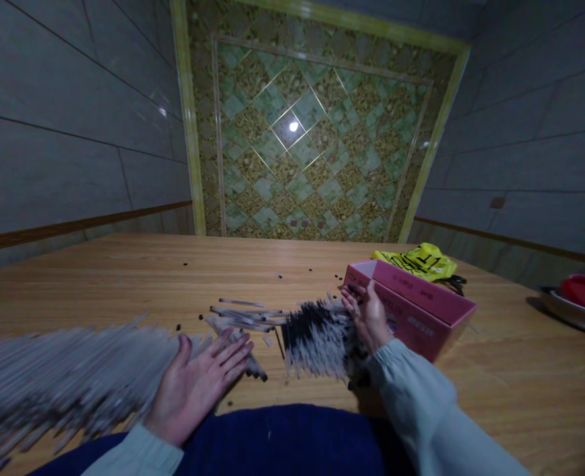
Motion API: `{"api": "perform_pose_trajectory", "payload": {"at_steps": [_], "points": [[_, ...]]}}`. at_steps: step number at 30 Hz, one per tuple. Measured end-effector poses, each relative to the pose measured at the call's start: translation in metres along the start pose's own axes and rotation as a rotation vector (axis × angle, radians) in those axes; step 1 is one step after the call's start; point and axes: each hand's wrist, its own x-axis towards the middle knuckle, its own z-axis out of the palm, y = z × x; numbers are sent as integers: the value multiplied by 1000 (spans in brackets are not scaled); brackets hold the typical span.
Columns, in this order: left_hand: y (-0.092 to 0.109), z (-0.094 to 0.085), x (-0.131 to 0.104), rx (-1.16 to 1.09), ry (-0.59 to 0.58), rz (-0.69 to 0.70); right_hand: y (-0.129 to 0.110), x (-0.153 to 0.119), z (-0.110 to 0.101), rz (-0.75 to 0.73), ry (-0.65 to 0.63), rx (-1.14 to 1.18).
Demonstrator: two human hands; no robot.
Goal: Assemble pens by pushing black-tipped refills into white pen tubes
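Observation:
My left hand point(200, 383) lies palm up, fingers stretched out, holding nothing. It is between a large pile of thin whitish pen-like sticks point(69, 377) on the left and a few loose sticks point(247, 317) near its fingertips. Palm turned up and fingers loosely spread, my right hand point(369, 316) is in front of the pink box point(421, 314). A small dark piece shows by its fingertips; whether the hand touches it I cannot make out. Just left of that hand sits a pile of sticks with black ends point(316, 337).
Small black pieces point(178, 327) are scattered over the wooden table point(138, 277). Behind the box lies a yellow plastic bag point(421, 261). A metal basin point(570, 311) with something red in it stands at the far right. A tiled wall rises behind the table.

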Motion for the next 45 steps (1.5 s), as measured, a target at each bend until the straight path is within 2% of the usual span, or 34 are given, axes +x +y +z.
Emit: {"api": "perform_pose_trajectory", "payload": {"at_steps": [5,9,11,14,17,18,19,22,26,29,30,34,37,41,45], "points": [[0,-8,4,101,84,-20,2,22,-8,-195,3,-197],[3,-8,5,268,206,16,-1,13,-1,-345,-106,-381],[2,-5,4,349,273,67,3,-2,11,-383,-192,-466],[-1,2,1,500,345,187,22,-38,34,-389,-377,-584],[-7,5,-2,632,352,280,46,-81,54,-336,-600,-768],[-9,5,-2,657,349,300,53,-94,58,-324,-640,-835],[-11,3,-1,674,350,315,59,-106,61,-339,-688,-1007],[-14,-5,4,712,334,339,66,-130,66,-388,-751,-1377],[-18,-12,7,711,318,295,67,-139,69,-384,-769,-1552],[-19,-10,6,678,348,253,70,-137,70,-333,-718,-1481],[-19,-9,5,663,359,244,71,-136,70,-261,-684,-1386],[-16,-6,5,577,383,223,70,-134,69,197,-591,-881],[-16,-3,4,550,322,189,65,-143,64,376,-624,-695],[-19,0,2,598,170,103,66,-159,53,612,-742,-232],[-17,1,0,615,186,119,71,-164,48,637,-778,-50]]}}
